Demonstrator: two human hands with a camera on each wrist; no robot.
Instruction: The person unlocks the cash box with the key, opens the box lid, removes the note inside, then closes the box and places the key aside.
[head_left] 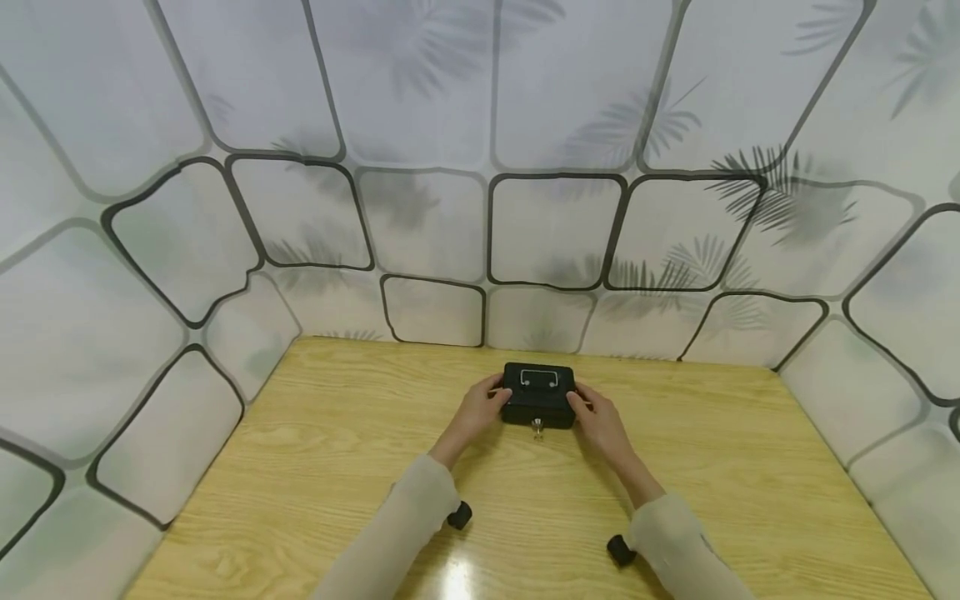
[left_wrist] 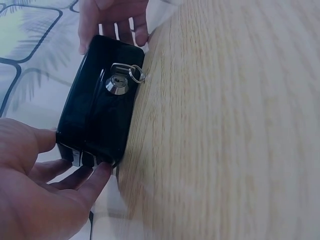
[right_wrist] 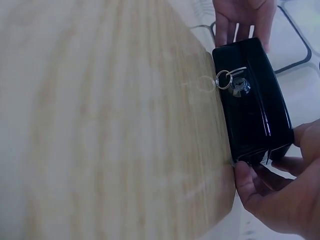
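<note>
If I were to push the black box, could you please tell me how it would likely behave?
The black box appears stiff, given its straight edges and flat faces. Its glossy surface may feel rather slippery. Being broad and low on the table, it would probably slide rather than roll or tip.

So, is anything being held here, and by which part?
Yes, the black box: the left hand grips its left end, and the right hand grips its right end.
</note>
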